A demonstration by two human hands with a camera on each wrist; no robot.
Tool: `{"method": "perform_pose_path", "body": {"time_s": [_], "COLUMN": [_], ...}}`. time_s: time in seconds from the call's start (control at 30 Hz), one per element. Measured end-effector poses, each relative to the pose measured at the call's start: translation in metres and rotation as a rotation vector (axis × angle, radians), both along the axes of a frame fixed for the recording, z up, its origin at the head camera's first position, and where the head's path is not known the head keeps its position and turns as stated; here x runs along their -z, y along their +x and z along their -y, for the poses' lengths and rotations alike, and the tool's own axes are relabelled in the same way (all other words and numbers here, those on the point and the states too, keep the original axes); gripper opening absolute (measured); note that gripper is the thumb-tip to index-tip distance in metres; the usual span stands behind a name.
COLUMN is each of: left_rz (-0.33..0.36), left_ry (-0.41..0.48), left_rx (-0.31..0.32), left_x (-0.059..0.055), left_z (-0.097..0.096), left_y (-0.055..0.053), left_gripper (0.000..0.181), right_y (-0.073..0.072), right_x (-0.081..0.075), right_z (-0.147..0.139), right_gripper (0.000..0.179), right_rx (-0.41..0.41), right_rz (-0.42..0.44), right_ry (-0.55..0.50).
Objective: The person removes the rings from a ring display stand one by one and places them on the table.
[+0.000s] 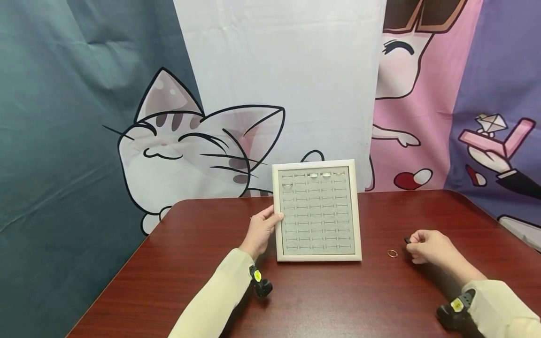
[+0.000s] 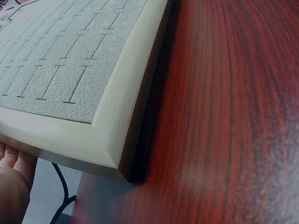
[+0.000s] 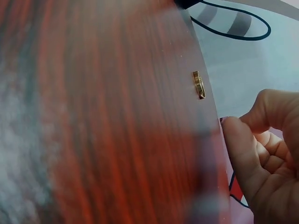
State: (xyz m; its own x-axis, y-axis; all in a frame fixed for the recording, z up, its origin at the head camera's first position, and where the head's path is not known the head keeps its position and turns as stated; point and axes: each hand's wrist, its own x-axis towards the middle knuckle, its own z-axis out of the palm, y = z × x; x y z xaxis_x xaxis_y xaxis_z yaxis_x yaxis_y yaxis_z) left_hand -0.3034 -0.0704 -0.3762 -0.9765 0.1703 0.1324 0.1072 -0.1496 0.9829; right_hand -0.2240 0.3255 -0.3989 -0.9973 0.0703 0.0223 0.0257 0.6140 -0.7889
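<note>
A framed ring display board [image 1: 317, 211] stands tilted on the table, its grey fabric face crossed by rows of slits. My left hand [image 1: 259, 230] grips its left edge, thumb in front. In the left wrist view the fingers [image 2: 18, 170] show at the frame's side. Silver-coloured rings [image 1: 326, 175] sit in the top row, and another ring [image 1: 287, 185] is at the left of the second row. On the right, my right hand [image 1: 431, 249] pinches a small black object [image 1: 407, 240] between thumb and fingertip. Just left of that hand, a gold ring [image 1: 392, 253] lies on the table.
The dark red wooden table [image 1: 203, 234] reaches back to a printed cloth backdrop [image 1: 287, 56] with a cartoon cat. A black wrist camera [image 1: 261, 281] is strapped to the left wrist, and another camera [image 1: 454, 312] to the right one.
</note>
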Motion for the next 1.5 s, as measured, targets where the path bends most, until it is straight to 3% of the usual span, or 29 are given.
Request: {"method": "perform_pose_path", "body": {"time_s": [0.27, 0.63, 1.5], "left_rz": [-0.006, -0.009, 0.008], "left_ry": [0.015, 0.007, -0.001], "left_rx": [0.011, 0.016, -0.004], "left_x": [0.001, 0.0, 0.0008], "left_z": [0.0001, 0.0003, 0.0001], "left_y": [0.0001, -0.0002, -0.0007], "left_gripper": [0.045, 0.045, 0.042], "right_y": [0.0003, -0.0016, 0.0009], "right_x": [0.0027, 0.0052, 0.0014], "right_z": [-0.0004, 0.0008, 0.0031], "right_gripper": [0.01, 0.009, 0.005], "right_rx": [-0.023, -0.129, -0.106], "right_rz": [0.037, 0.1, 0.13], "right_ry": [0.013, -0.028, -0.03]}}
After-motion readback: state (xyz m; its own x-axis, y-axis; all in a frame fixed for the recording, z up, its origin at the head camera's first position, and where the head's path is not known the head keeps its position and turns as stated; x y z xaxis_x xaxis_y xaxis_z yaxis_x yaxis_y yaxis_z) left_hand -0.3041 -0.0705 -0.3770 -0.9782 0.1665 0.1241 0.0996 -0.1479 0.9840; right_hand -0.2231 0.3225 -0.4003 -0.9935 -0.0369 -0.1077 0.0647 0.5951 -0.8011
